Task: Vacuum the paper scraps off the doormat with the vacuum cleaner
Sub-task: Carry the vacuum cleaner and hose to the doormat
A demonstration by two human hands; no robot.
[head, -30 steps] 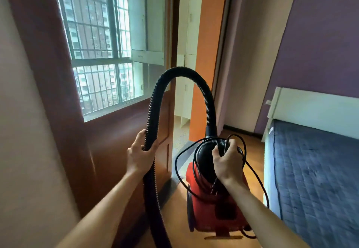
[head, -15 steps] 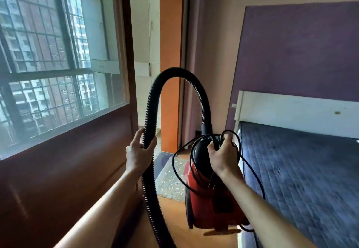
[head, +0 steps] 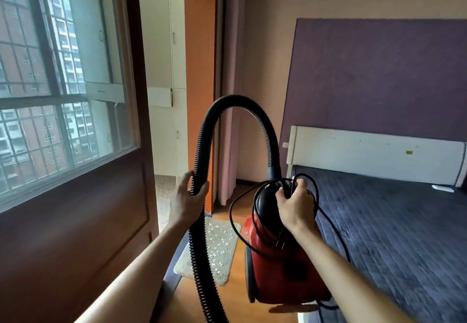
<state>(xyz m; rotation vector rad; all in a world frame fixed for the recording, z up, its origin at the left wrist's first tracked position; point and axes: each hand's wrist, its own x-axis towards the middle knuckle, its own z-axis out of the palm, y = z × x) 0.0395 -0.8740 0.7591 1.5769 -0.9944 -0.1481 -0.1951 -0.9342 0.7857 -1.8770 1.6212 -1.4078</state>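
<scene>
Hose (head: 202,150) lower end runs out of frame at the bottom edge; nozzle not visible. Vacuum (head: 280,267) partly hidden behind the right forearm; its underside and wheels hard to make out. Doormat (head: 222,254) crossed by the hose, far end cut by the left arm.

Hose: black, ribbed plastic, arched high in an inverted U. Vacuum: red body, glossy black domed top, thin black cord (head: 237,224) looped loosely around it. Held in the air above the wood floor (head: 232,305), beside the bed (head: 394,231) with its quilted blue-grey cover.

Doormat: pale grey, rounded corners, nubby pile, lying on the floor by the doorway, speckled with small white scraps (head: 219,241).

Left hand (head: 188,200) wrapped around the hose. Right hand (head: 294,203) closed over the vacuum's top handle, cord loops caught in the grip.
</scene>
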